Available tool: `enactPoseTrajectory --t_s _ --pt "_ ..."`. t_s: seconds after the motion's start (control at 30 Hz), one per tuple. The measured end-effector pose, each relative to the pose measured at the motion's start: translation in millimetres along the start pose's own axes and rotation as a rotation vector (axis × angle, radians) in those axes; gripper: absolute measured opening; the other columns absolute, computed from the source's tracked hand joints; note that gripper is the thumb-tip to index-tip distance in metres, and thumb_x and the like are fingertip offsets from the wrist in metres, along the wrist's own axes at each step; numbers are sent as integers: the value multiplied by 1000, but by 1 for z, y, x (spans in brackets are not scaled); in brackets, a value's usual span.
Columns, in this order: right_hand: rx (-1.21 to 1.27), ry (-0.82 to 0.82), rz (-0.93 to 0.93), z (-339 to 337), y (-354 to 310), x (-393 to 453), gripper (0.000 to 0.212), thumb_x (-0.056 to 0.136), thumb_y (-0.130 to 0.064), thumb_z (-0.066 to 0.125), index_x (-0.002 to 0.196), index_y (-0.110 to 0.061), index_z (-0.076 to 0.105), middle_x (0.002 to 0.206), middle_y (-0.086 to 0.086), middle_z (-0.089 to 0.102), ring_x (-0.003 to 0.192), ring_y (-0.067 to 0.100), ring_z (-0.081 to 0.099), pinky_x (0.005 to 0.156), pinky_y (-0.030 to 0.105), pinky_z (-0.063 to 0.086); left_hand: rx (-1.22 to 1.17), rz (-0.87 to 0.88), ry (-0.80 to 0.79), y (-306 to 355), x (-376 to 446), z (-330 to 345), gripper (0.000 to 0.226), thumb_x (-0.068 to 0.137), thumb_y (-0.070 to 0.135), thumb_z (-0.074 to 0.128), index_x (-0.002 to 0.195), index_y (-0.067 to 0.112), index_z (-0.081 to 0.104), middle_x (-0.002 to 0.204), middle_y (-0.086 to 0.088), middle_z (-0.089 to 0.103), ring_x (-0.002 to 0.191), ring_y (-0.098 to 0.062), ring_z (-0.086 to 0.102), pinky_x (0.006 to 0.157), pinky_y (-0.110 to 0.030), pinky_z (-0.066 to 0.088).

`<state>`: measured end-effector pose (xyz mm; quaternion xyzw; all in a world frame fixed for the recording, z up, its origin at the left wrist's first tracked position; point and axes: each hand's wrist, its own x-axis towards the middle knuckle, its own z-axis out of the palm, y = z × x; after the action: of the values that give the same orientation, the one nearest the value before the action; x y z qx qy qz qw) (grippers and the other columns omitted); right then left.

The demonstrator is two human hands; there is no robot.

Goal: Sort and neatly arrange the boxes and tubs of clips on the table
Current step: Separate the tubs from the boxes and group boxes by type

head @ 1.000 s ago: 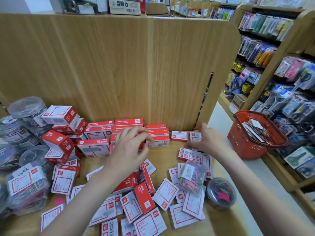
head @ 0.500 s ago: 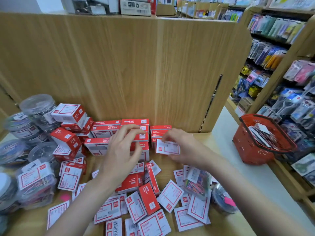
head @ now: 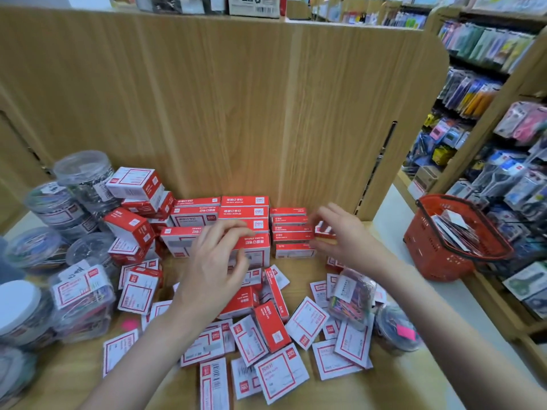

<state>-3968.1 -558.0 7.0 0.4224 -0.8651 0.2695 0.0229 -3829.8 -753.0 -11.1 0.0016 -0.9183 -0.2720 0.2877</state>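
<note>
Wooden desk (head: 384,392) backed by an upright wood-grain panel (head: 236,113).

Left hand (head: 217,261): hovers over the middle of the desk, fingers loosely spread and slightly bent, gripping nothing. Its fingertips reach the front of the stacked large red boxes (head: 219,220); cannot tell whether they touch.

Right hand (head: 343,235): at the right end of the stacked rows, thumb and fingers pinching a small red-and-white box (head: 322,229). That box sits just beside the stack of small red boxes (head: 291,232), level with its middle rows; contact with the stack is not clear, the picture is blurred there.

Boxes: large red ones stacked in rows against the panel, centre. Small ones stacked in a column to their right. More boxes piled loosely at the left (head: 133,208), some tilted. Loose flat boxes (head: 275,344) scattered over the near desk, lying at all angles, several overlapping.

Tubs: clear round tubs (head: 83,179) of clips crowd the left edge, some stacked. One clear packet of coloured clips (head: 352,297) leans among the loose boxes on the right; a small round tub (head: 396,329) with a pink tag lies just beside it.

Off the desk to the right: red shopping basket (head: 438,255) holding packets, and store shelves (head: 488,113) of hanging goods.
</note>
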Motion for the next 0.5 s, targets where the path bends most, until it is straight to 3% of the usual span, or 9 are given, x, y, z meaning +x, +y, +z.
enactPoseTrajectory --t_s 0.1,0.2,0.33,0.4,0.5 --pt "17 -43 119 -23 2 -23 24 76 -27 73 93 -17 59 85 -11 50 75 -5 48 65 11 36 -9 48 3 5 -3 0 31 84 22 39 103 13 62 108 5 56 104 -10 48 90 -25 36" --pt "110 -111 196 -45 -6 -46 35 70 -42 73 93 -20 60 91 -7 61 81 0 54 71 13 42 0 84 1 8 -4 2 30 84 19 40 100 12 63 105 3 58 102 -13 50 90 -26 34" --pt "-160 -497 313 -43 -20 -67 70 67 -57 69 125 -30 41 116 -9 47 104 8 42 91 26 41 -18 90 -6 8 -7 7 30 85 20 38 100 13 64 105 4 59 101 -13 51 88 -28 36" --pt "-216 -503 288 -35 -22 -69 82 67 -59 69 133 -33 30 117 -10 41 104 7 34 92 26 37 -30 85 -26 9 -8 10 32 85 23 37 100 14 63 106 5 58 102 -12 50 87 -29 38" --pt "-142 -390 219 -34 -24 -68 75 68 -53 72 128 -32 32 110 -13 40 104 7 40 89 23 39 -36 87 -32 12 -7 13 32 85 25 37 100 15 63 106 6 58 102 -9 48 90 -23 32"
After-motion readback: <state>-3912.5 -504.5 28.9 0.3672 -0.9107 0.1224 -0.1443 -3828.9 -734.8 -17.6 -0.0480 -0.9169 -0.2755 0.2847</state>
